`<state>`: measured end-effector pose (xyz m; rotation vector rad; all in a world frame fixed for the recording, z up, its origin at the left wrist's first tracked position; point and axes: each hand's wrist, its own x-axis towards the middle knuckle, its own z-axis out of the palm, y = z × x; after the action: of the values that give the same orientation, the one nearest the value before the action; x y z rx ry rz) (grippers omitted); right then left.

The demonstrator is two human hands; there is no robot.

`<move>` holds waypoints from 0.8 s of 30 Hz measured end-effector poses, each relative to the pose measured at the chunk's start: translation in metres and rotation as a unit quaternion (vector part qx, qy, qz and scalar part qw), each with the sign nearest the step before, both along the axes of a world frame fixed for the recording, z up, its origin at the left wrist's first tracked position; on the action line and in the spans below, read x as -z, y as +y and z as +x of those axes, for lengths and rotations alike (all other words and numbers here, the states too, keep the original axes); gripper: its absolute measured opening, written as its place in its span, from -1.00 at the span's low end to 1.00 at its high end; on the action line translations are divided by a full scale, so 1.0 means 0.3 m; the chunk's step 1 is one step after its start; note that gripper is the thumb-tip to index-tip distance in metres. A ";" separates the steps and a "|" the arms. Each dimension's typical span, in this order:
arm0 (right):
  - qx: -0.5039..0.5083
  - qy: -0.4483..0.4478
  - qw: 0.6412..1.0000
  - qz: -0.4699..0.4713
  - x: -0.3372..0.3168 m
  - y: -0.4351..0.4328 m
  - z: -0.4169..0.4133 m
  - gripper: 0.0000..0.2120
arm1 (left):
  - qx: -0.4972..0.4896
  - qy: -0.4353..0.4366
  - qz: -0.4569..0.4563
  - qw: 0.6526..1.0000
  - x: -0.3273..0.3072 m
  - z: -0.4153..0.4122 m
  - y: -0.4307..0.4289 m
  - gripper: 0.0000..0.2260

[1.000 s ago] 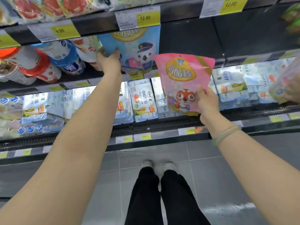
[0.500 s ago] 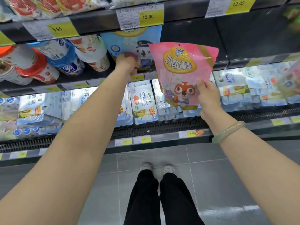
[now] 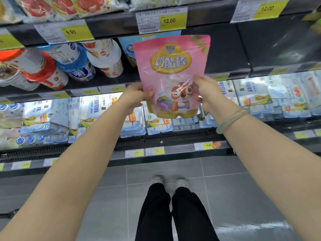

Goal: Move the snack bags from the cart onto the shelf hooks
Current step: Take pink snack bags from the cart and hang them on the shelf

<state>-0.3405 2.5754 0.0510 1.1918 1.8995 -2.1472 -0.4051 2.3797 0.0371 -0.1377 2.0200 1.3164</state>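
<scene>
Nearest, both forearms reach up and forward, with a pale bangle (image 3: 232, 119) on the right wrist. The left hand (image 3: 137, 94) pinches the left edge of the pink snack bag (image 3: 172, 66) low down, thumb on the front. The right hand (image 3: 206, 91) closes round the right edge at about the same height, so neither hand is spread wide. The bag is held upright in the air before the shelf, its top just under the 12.00 price label (image 3: 161, 20); the cart is out of view. It looks light, soft and glossy — likely to buckle or slip — so a two-sided hold low down should steady it and leave the top free for a hook. A blue bag (image 3: 128, 49) hangs behind it; the hook itself is hidden.
</scene>
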 end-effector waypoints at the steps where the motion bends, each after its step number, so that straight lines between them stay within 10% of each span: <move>1: -0.007 -0.013 1.000 -0.010 -0.008 -0.013 -0.022 -0.78 | -0.036 0.011 -0.007 0.999 -0.007 -0.007 -0.017 -0.71; 10: 0.020 0.082 0.996 -0.010 -0.149 -0.086 -0.206 -0.91 | -0.377 -0.082 0.268 0.883 -0.135 -0.199 -0.005 -0.79; 13: 0.006 0.038 0.998 0.041 -0.138 -0.094 -0.218 -0.65 | -0.404 -0.050 0.314 0.858 -0.128 -0.219 0.040 -0.66; 19: -0.062 -0.060 0.992 -0.089 -0.108 -0.142 -0.227 -0.81 | -0.418 0.015 0.284 0.862 -0.076 -0.195 0.076 -0.72; 24: -0.046 -0.092 0.991 -0.086 -0.061 -0.151 -0.235 -0.49 | -0.393 0.000 0.145 0.908 -0.006 -0.138 0.070 -0.55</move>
<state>-0.4110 2.5301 0.0692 1.1969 1.6261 -2.0275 -0.4465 2.4008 0.0390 -0.8849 1.7861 2.0794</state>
